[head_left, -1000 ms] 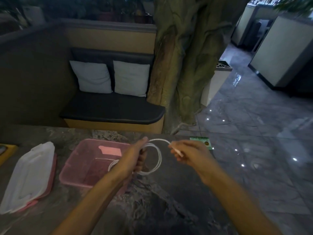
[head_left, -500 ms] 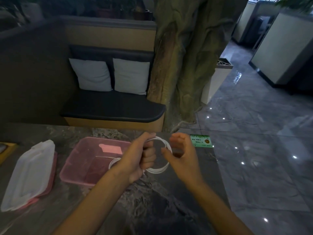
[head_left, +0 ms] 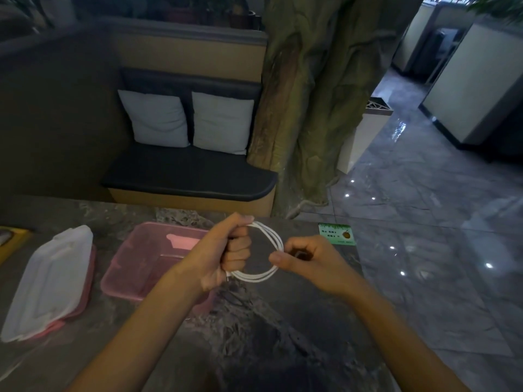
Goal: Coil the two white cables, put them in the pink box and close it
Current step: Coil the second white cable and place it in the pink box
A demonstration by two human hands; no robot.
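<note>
A white cable (head_left: pixel 271 239) is wound into a round coil of several loops, held above the dark marble table. My left hand (head_left: pixel 226 250) grips the coil's left side in a fist. At the coil's right side, my right hand (head_left: pixel 308 258) pinches the loops between thumb and fingers. The open pink box (head_left: pixel 135 267) sits on the table just left of my left hand, partly hidden by my wrist. Its white and pink lid (head_left: pixel 48 281) lies flat further left. A second cable cannot be made out in the box now.
The marble table (head_left: pixel 283 335) ends at a right edge over a glossy tiled floor. A green card (head_left: pixel 336 233) lies near the far right corner. A yellow object (head_left: pixel 11 239) shows at the left edge. A bench with two cushions stands beyond the table.
My right hand brought the cable's free end in from the right and now pinches the coil's right side. The coil has grown tighter with more loops. The left hand kept its grip.
</note>
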